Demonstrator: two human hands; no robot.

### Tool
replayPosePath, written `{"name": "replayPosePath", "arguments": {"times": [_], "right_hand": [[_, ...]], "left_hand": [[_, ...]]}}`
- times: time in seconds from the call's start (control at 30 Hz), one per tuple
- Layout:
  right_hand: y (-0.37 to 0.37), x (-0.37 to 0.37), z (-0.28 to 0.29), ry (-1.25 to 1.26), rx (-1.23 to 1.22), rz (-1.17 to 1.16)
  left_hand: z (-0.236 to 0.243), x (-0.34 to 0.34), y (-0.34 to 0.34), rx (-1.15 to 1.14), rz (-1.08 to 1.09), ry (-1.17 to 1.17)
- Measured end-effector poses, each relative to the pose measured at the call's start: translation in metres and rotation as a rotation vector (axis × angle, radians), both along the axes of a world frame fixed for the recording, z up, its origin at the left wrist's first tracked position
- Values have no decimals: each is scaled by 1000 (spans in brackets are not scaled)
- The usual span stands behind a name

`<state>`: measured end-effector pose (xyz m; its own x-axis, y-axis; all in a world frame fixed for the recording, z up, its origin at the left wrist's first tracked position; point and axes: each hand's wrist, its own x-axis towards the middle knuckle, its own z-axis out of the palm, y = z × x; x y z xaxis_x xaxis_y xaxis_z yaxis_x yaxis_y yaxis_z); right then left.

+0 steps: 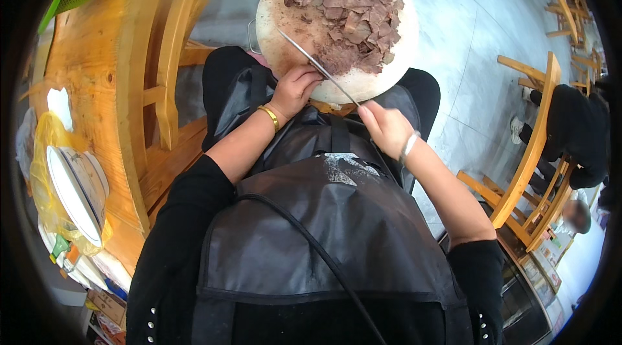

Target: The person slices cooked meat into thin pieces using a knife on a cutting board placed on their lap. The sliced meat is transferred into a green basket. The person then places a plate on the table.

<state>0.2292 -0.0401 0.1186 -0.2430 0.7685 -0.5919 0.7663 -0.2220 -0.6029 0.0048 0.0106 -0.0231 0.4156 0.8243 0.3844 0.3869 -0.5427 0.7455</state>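
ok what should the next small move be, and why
Probably ease the left hand back a little before any cut: its fingertips sit right beside the knife, which the right hand holds slantwise across the round board.

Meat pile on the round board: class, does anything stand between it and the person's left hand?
Yes. The knife, held in the right hand, slants across the board between the left hand and the meat pile.
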Motion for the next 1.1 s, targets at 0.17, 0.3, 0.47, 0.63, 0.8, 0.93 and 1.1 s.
{"name": "replayPosePath", "arguments": {"times": [0.17,0.3,0.47,0.63,0.8,0.93,1.1], "right_hand": [[-29,18,13,-95,-52,37],[-17,0,-3,-130,-77,55],[13,-33,-65,-59,169,33],[39,-23,-52,121,-53,-140],[7,-2,-7,17,19,4],[-19,12,7,-95,-42,55],[-11,-3,-11,-100,-47,52]], "left_hand": [[0,0,-1,-18,-12,3],[-1,-3,-4,-41,11,28],[-8,-1,-3,-45,11,10],[-3,-1,-2,-41,-8,-13],[-3,-1,0,-26,1,-25],[-2,-1,-1,-21,5,-12],[-1,-2,-1,-54,-6,-16]]}}
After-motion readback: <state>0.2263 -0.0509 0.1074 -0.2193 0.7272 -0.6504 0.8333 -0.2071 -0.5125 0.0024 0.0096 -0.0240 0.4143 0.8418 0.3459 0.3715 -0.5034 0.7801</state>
